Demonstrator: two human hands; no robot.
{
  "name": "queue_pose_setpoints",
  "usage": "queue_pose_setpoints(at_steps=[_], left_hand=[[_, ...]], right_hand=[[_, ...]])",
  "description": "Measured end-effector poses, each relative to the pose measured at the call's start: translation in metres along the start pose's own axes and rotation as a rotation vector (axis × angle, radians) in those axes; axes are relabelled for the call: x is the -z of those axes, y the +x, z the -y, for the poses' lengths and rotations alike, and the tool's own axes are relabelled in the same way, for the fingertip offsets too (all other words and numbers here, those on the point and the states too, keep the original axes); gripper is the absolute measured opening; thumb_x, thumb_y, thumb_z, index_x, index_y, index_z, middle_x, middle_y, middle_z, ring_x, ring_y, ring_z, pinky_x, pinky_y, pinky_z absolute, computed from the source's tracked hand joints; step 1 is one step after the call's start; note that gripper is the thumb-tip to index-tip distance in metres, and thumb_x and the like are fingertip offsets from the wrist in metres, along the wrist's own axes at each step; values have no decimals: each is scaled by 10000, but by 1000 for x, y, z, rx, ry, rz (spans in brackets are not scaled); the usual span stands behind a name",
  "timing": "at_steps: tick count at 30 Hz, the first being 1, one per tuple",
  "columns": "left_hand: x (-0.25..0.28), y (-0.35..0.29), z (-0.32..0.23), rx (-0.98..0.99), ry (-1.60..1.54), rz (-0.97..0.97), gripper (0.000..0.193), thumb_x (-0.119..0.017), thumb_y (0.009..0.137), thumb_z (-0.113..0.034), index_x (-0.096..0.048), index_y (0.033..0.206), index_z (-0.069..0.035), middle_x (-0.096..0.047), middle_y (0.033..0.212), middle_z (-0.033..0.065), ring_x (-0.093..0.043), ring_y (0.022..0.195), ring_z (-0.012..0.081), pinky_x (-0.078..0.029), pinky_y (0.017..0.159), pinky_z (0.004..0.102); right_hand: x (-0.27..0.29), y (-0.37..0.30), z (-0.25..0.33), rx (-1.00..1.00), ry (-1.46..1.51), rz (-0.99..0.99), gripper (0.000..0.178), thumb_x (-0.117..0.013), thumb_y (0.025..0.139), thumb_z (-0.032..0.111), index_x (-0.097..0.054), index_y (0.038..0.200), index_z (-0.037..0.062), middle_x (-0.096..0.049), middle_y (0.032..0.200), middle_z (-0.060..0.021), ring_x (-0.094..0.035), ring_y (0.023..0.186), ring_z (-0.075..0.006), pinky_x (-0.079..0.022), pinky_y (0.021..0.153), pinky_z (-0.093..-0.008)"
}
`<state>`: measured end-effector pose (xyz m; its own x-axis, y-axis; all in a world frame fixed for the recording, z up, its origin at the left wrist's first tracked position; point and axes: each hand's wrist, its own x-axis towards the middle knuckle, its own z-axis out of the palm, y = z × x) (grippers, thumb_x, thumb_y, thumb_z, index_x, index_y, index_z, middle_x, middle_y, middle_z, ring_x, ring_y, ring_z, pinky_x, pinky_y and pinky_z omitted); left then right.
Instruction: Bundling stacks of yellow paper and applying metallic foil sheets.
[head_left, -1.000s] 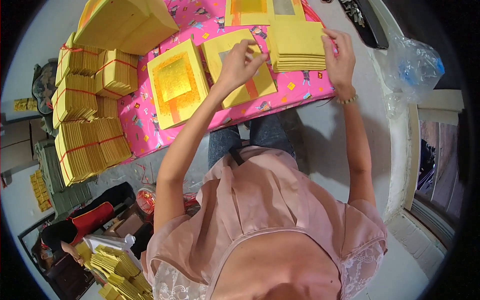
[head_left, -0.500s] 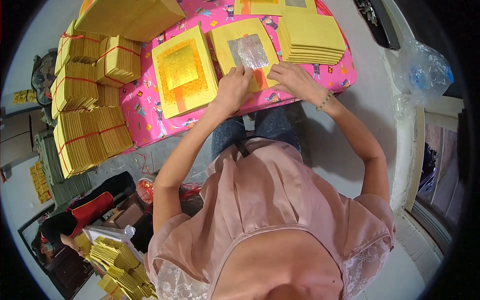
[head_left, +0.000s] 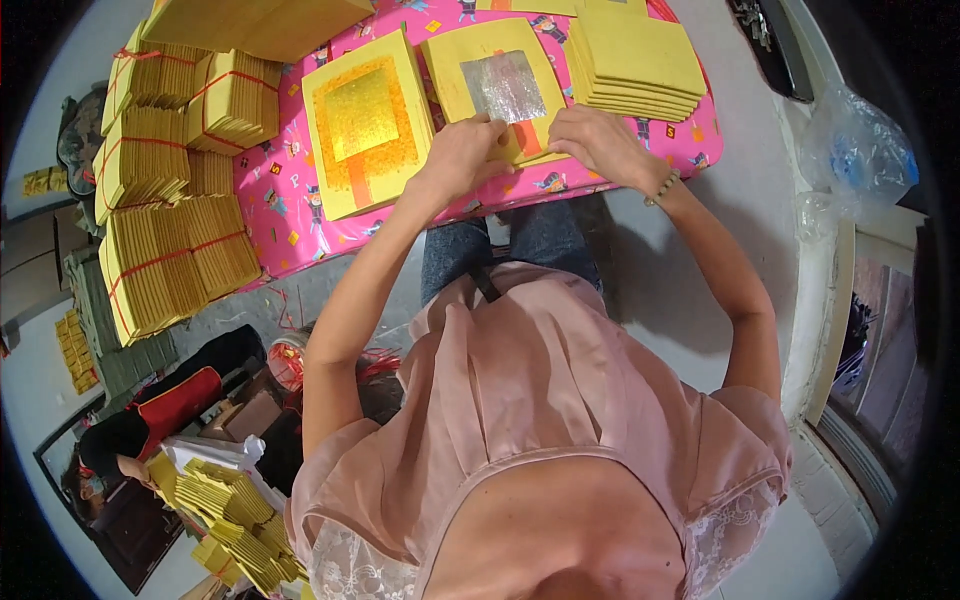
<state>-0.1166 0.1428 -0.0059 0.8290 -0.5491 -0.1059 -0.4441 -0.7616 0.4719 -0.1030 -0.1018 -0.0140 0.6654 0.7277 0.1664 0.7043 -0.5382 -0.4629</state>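
A yellow paper sheet with a silver foil square (head_left: 503, 86) and an orange-red strip lies in front of me on the pink table. My left hand (head_left: 463, 158) is at its near left corner, fingers curled over the edge. At the near right corner, the fingers of my right hand (head_left: 605, 148) are bent and closed on the paper's edge; a beaded bracelet circles that wrist. The near edge looks slightly raised between both hands. Left of it lies a pile of yellow paper (head_left: 362, 118) topped by a gold square with an orange border. Undersides of my fingers are hidden.
A stack of folded yellow paper (head_left: 640, 62) stands right of the sheet. Bundles tied with red string (head_left: 175, 262) line the left side of the pink tablecloth (head_left: 300, 235). A clear plastic bag (head_left: 858, 150) hangs at right. Another person (head_left: 165, 415) works lower left beside more yellow stacks.
Both hands have shifted slightly nearer to me along the sheet's near edge. My left fingers have come off the foil's lower edge. The view has tilted a little.
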Motion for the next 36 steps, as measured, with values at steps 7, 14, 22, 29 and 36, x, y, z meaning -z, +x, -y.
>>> queue_pose_setpoints(at_steps=[7, 14, 22, 29, 36], left_hand=[[3, 1, 2, 9, -42, 16, 377, -791, 729, -274, -625, 967, -34, -648, 940, 140, -648, 899, 326, -508, 770, 405], [3, 3, 4, 13, -67, 24, 378, -796, 726, -277, -630, 954, -26, -647, 914, 147, -652, 874, 328, -510, 759, 405], [3, 1, 4, 9, -90, 21, 376, -796, 727, -277, -628, 953, -27, -646, 901, 146, -652, 865, 319, -507, 751, 400], [1, 2, 6, 1, -71, 4, 381, -793, 731, -285, -623, 959, -31, -648, 896, 141, -654, 861, 311, -507, 744, 394], [0, 2, 4, 2, -45, -25, 356, -757, 772, -263, -611, 1001, -32, -642, 882, 143, -651, 853, 326, -517, 756, 407]], right_hand=[[-3, 1, -5, -55, 54, 7, 162, -619, 874, 164, -631, 859, 3, -603, 862, -109, -589, 851, -306, -473, 742, -400], [-3, 2, -7, -63, 99, 16, 195, -592, 903, 212, -632, 860, 26, -595, 877, -107, -590, 877, -314, -474, 759, -424], [-4, 2, -7, -76, 94, 10, 202, -592, 901, 211, -637, 860, 19, -604, 870, -108, -593, 865, -318, -475, 756, -424], [-4, 2, -9, -75, 124, -2, 205, -597, 893, 206, -638, 846, 11, -605, 869, -110, -593, 864, -319, -471, 758, -426], [-3, 3, -8, -75, 131, -13, 198, -602, 887, 204, -638, 839, 16, -602, 868, -111, -591, 857, -320, -469, 744, -425]])
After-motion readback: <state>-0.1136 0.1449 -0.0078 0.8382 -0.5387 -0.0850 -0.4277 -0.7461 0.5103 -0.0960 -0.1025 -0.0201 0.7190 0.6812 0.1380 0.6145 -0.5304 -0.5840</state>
